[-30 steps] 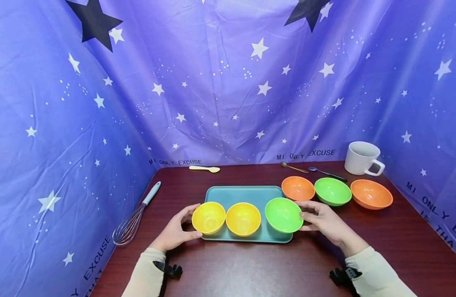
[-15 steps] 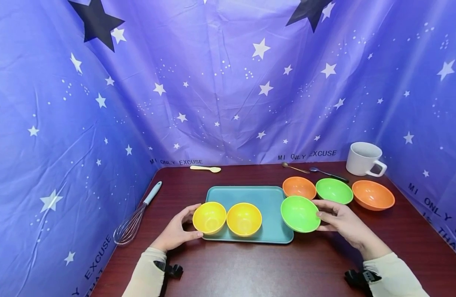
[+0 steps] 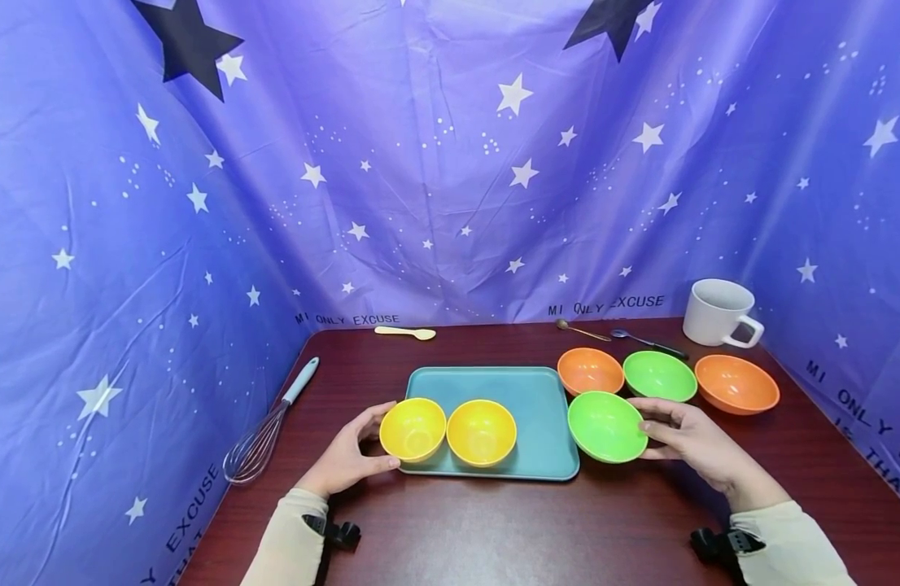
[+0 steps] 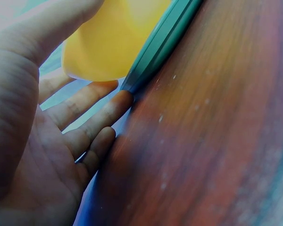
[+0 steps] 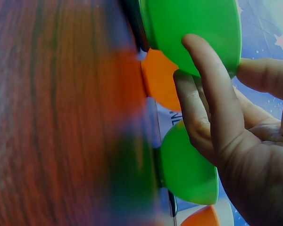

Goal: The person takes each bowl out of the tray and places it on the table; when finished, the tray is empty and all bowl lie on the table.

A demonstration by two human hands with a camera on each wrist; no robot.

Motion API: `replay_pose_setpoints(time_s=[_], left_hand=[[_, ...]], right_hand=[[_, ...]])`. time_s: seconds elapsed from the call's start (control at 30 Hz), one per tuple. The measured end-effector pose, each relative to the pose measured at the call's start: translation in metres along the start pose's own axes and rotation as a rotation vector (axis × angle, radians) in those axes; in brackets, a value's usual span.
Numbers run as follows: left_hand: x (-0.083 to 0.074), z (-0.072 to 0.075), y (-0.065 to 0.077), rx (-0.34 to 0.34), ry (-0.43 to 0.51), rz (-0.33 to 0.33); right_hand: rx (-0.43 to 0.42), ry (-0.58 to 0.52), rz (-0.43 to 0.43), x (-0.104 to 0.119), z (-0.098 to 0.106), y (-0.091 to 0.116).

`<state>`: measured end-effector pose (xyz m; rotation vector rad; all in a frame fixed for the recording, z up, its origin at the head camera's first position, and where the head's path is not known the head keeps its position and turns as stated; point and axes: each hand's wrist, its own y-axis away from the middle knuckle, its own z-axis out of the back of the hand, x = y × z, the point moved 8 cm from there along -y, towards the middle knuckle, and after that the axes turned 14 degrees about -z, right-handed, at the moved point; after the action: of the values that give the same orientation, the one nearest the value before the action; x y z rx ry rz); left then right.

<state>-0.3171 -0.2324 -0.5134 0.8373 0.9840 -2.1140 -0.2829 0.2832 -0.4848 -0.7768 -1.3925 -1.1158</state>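
The person's left hand (image 3: pixel 342 460) grasps a round, glossy yellow bowl (image 3: pixel 412 430) between thumb and fingers, at the nine o'clock end of a rectangular teal tray (image 3: pixel 541 391). The right hand (image 3: pixel 695 445) pinches a round, glossy green bowl (image 3: pixel 607 427) by its rim, at the tray's three o'clock edge.

Your head view is bright, with soft glare on the near wooden tabletop (image 3: pixel 479 529) and small highlights inside the front green bowl (image 3: pixel 607 426). Your wrist views are dimmer and softer, the right one's tabletop blurred, the left one's upper-left corner washed out.
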Motion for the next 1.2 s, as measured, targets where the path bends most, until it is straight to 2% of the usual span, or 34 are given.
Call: replay_pose_setpoints(time_s=[0.27,0.5,0.67,1.2], left_hand=[[-0.001,0.0,-0.001,-0.001,-0.002,0.005],[-0.003,0.0,-0.002,0.002,-0.004,-0.018],[-0.002,0.0,-0.001,-0.002,-0.007,-0.012],[-0.004,0.0,-0.001,-0.006,0.001,-0.022]], right_hand=[[0.025,-0.01,0.019,-0.003,0.004,0.0],[0.012,-0.005,-0.015,-0.009,0.007,-0.002],[0.001,0.016,-0.042,-0.013,0.007,-0.004],[-0.003,0.017,-0.044,-0.012,0.007,-0.004]])
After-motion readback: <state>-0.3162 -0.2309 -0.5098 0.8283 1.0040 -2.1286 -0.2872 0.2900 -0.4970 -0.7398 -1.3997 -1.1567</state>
